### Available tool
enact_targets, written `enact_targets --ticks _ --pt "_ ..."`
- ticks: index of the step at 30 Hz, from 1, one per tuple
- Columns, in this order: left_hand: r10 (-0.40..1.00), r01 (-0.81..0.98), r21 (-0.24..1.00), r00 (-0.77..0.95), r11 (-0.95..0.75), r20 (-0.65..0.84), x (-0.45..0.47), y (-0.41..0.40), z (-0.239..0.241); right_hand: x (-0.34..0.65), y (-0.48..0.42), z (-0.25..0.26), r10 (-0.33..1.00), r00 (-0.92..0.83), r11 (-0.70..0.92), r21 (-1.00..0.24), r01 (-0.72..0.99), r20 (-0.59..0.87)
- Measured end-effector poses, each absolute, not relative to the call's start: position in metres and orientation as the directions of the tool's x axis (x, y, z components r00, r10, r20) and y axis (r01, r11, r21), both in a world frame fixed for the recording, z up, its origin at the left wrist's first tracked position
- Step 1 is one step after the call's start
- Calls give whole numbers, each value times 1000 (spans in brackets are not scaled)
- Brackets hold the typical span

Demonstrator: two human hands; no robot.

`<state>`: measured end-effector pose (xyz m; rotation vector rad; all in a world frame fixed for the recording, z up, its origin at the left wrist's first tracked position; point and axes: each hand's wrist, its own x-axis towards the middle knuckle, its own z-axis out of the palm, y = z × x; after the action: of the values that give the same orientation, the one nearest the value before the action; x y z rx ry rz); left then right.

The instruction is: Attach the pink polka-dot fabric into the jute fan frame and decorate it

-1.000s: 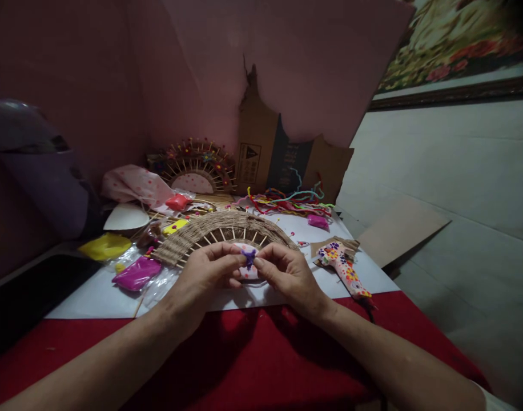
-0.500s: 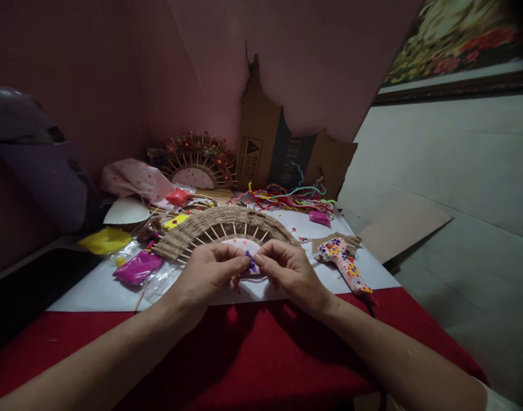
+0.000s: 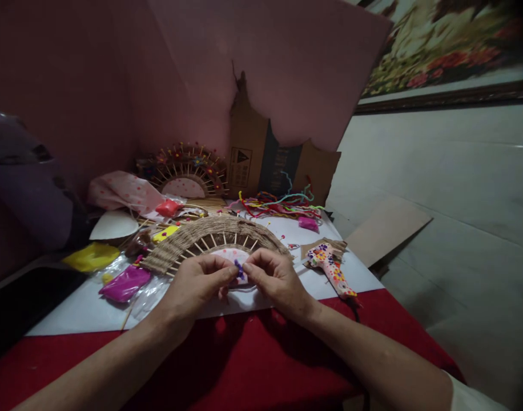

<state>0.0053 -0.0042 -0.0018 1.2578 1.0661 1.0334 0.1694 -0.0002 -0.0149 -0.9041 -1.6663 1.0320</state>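
Observation:
Between my two hands is a small purple pipe-cleaner piece point(image 3: 239, 267), bent into a compact shape. My left hand point(image 3: 198, 285) pinches its left side with thumb and forefinger, and my right hand point(image 3: 279, 281) pinches it from the right. Just behind the fingers lies a half-round fan point(image 3: 221, 228) with a twine-woven band, thin wooden sticks and a pink dotted centre, partly hidden by my hands. Right of my right hand rests a hot glue gun point(image 3: 328, 264) with a flower-patterned cover, its front on a scrap of cardboard.
Pipe cleaners point(image 3: 282, 202) lie tangled at the back, near a torn cardboard sheet point(image 3: 248, 137). A decorated fan point(image 3: 184, 185) leans behind. On the left are a magenta packet point(image 3: 125, 283), a yellow packet point(image 3: 92, 257) and dotted cloth point(image 3: 120, 191). White paper covers part of the red cloth point(image 3: 227, 365).
The view has shifted, so everything sits a little further left and lower in the picture. Both hands keep their pinch on the purple pipe-cleaner piece, with hardly any finger movement.

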Motion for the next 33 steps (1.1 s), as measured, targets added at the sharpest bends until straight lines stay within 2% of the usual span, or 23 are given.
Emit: enact_targets --ticks 6,8,11,13,17,20,22,24,26,29,33 --pt "974 -25 996 215 82 -75 2 -4 -1 169 0 -14 902 -293 360 -927 101 318" --pt "978 -31 996 191 88 -81 2 -6 2 172 2 -8 917 -249 336 -940 59 312" --pt "989 -17 998 136 54 -52 3 -8 6 183 9 12 948 -49 308 -947 -95 313" --pt "993 0 1000 112 30 -30 5 -10 8 195 13 30 933 119 357 -915 -188 340" --pt "994 13 1000 110 -7 5 8 -11 8 229 15 63 907 232 402 -889 -221 352" --pt "991 44 999 133 -11 5 9 -11 7 264 11 67 914 244 339 -940 -22 324" --pt "990 65 998 139 -14 5 9 -11 8 289 7 58 914 251 253 -931 265 319" --pt "991 72 997 131 -22 13 8 -12 9 310 0 43 911 232 165 -817 553 341" --pt "992 71 997 126 -33 24 8 -13 8 321 -7 27 921 191 103 -685 721 339" --pt "986 98 994 167 -37 20 10 -11 5 320 -18 12 900 158 104 -551 828 407" --pt "977 165 985 211 -51 16 17 -6 7 299 -19 16 830 43 274 -473 838 557"
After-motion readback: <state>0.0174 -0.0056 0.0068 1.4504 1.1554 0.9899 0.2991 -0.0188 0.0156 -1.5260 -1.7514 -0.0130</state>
